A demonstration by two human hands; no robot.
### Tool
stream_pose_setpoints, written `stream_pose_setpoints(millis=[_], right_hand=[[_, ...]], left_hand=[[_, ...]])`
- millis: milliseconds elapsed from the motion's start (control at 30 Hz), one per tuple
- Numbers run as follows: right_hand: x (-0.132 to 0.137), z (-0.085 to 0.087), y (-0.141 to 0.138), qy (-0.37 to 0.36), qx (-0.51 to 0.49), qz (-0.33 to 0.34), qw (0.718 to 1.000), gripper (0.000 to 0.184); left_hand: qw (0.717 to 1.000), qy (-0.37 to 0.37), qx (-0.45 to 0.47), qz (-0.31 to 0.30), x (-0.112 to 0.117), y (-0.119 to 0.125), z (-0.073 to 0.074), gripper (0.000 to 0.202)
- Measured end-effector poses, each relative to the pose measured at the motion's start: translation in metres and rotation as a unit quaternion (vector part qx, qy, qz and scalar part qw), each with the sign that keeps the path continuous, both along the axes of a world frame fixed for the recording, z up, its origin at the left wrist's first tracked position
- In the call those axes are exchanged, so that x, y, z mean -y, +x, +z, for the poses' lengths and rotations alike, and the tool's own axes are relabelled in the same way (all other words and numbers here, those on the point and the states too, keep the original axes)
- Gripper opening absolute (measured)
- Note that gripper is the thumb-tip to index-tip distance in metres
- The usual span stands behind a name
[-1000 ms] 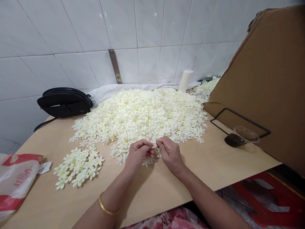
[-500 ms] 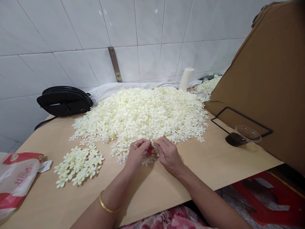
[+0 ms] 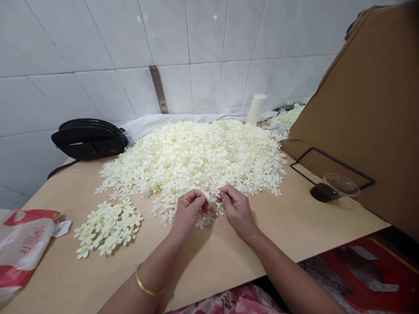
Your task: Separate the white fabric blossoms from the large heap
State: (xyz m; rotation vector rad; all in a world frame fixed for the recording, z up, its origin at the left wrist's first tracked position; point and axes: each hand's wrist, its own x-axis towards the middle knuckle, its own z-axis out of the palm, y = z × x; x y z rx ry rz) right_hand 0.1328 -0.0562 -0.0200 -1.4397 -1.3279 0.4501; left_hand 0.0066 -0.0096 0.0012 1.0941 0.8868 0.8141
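A broad heap of cream-white artificial flowers [image 3: 196, 152] covers the middle of the table, loose blossoms with pale yellow-green centres. At its front edge my left hand [image 3: 190, 209] is closed in a pinch, with a bit of white flower showing at the fingertips. Just to its right, my right hand [image 3: 238, 210] also pinches, thumb against forefinger; whatever lies between those tips is too small to make out. A narrow gap separates the two hands, with flowers showing behind it. Left of them lies a smaller pile of the same flowers [image 3: 109, 226].
A black bag [image 3: 90, 141] sits at the back left, and a red and white plastic package [image 3: 28, 248] at the left edge. On the right are a clear cup with dark contents [image 3: 340, 185], a black wire frame [image 3: 337, 163] and a tall cardboard sheet [image 3: 363, 109]. A white cone [image 3: 256, 109] stands behind the heap.
My right hand has shifted slightly right, away from my left hand, and the gap between the fingertips has widened. My left hand has barely moved.
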Motion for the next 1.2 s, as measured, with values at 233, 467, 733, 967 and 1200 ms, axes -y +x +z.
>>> stream_pose_setpoints(millis=[233, 467, 733, 967, 1200], right_hand=[[-0.005, 0.001, 0.010, -0.010, -0.114, -0.025, 0.993, 0.019], [-0.029, 0.036, 0.024, 0.074, 0.125, -0.054, 0.988, 0.019], [-0.101, 0.041, 0.039, 0.108, 0.302, -0.091, 0.943, 0.020], [-0.085, 0.038, 0.029, 0.100, 0.266, -0.071, 0.956, 0.022], [-0.039, 0.048, 0.007, -0.090, -0.052, 0.172, 0.980, 0.027]], left_hand=[[0.999, 0.034, 0.031, 0.012, 0.000, -0.004, 0.009, 0.014], [0.994, 0.044, 0.082, 0.061, -0.010, -0.012, 0.013, 0.013], [0.994, 0.046, 0.076, 0.069, -0.013, -0.016, 0.013, 0.014], [0.993, 0.060, 0.077, 0.067, -0.015, -0.016, 0.010, 0.012], [0.988, 0.143, 0.051, 0.021, -0.011, -0.015, 0.011, 0.011]])
